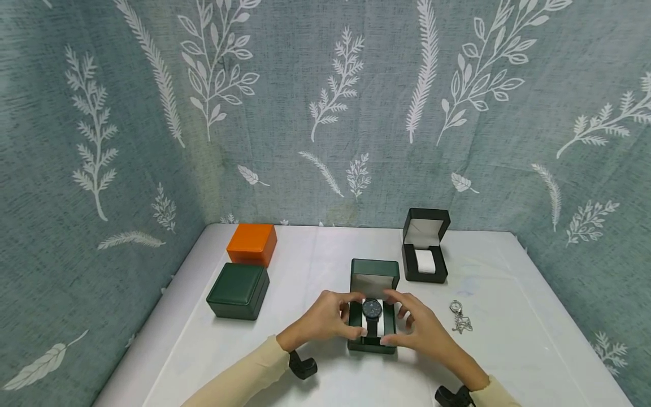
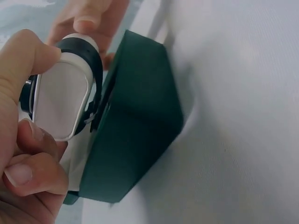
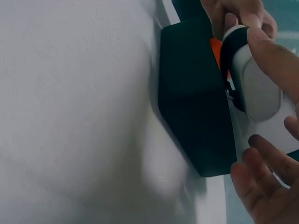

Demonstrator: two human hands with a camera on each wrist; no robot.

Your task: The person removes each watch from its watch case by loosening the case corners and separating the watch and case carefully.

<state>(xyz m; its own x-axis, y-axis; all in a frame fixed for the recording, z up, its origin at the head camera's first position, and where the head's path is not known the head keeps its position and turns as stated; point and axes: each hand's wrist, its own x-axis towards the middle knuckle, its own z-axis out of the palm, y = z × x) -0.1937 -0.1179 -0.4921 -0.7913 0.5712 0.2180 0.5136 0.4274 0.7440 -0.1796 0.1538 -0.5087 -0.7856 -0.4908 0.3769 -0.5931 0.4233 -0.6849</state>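
1. Your left hand (image 1: 330,316) pinches the white cushion (image 2: 63,100) at its left end, between thumb and fingers.
2. Your right hand (image 1: 419,325) has its thumb against the cushion's other end, fingers spread loosely.
3. The black watch (image 1: 372,308) is wrapped around that cushion, face up between your hands, over the open green box (image 1: 366,347).
4. Beyond your right hand lies a silver keychain (image 1: 460,317); an open black box (image 1: 427,277) stands farther back.

watch (image 1: 372,308): black | cushion (image 1: 380,323): white | box (image 2: 140,88): dark green | backdrop (image 1: 285,85): grey-teal, white leaves
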